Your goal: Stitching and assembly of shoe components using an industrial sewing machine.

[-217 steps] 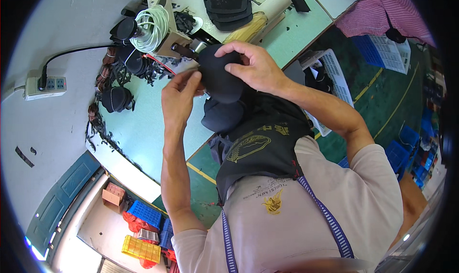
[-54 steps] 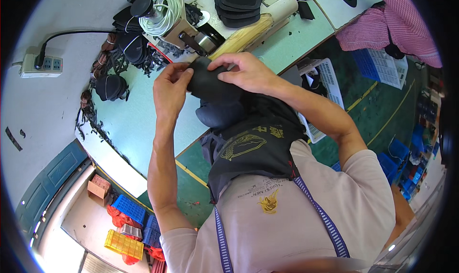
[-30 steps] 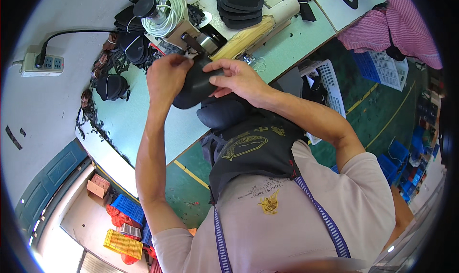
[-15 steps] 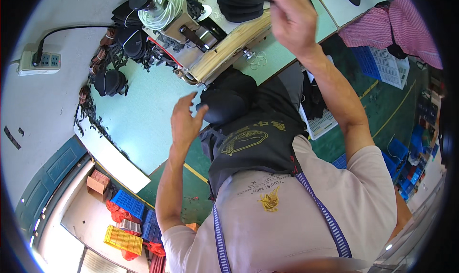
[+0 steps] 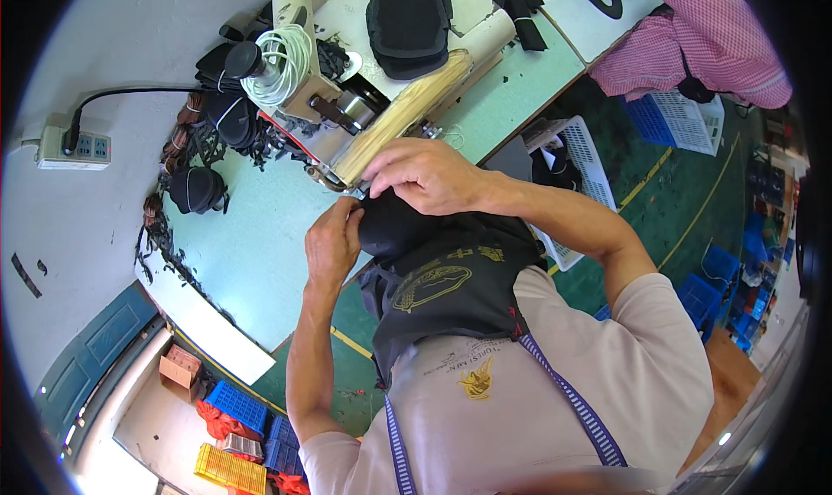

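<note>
Under the end of a sewing machine my two hands meet beside the needle area. The fingers of my left hand are pinched together at the edge of a black padded fabric piece. From the right reaches my right hand, its fingers bent and closed just above the same piece; what lies between the fingertips of either hand is too small to make out. The black piece rests at the table edge against my dark apron. On top of the machine lies a stack of black oval padded pieces.
A coil of pale cord hangs on the machine. Bundles of black pieces and scraps line the table's left side. White crates stand on the floor to the right; a pink checked cloth hangs beyond.
My right hand has come down from above the stack on the machine to the needle area. My left hand has closed from spread fingers into a pinch there.
</note>
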A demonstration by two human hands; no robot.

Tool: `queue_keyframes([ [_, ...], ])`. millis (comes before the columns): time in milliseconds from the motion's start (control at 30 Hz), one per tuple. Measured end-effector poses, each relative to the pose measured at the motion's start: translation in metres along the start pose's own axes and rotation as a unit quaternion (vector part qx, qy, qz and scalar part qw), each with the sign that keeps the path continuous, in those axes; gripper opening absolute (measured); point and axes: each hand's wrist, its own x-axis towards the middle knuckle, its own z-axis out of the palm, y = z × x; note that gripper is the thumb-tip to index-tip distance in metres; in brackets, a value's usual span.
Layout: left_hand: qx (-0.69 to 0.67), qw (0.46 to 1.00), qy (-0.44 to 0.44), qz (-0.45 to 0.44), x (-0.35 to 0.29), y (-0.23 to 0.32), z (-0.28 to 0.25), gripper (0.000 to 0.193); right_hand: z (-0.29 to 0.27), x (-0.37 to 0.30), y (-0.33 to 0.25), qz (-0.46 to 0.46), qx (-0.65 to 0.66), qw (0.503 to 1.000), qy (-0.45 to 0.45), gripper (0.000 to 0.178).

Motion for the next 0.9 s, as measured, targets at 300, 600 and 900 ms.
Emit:
queue_keyframes([
  [300, -0.282, 0.941, 0.019, -0.185, 0.06, 0.008, -0.041, 0.022, -0.025, 0.021, 0.007, 0.13, 0.08, 0.986, -0.066, 0.027],
  [600, -0.092, 0.968, 0.069, -0.224, 0.095, 0.022, -0.043, 0.024, -0.018, 0.044, 0.011, 0.246, -0.032, 0.969, -0.02, 0.018],
  [900, -0.208, 0.945, 0.081, -0.238, 0.075, 0.034, -0.028, 0.029, -0.059, 0.032, 0.002, 0.115, -0.137, 0.983, 0.034, 0.024],
])
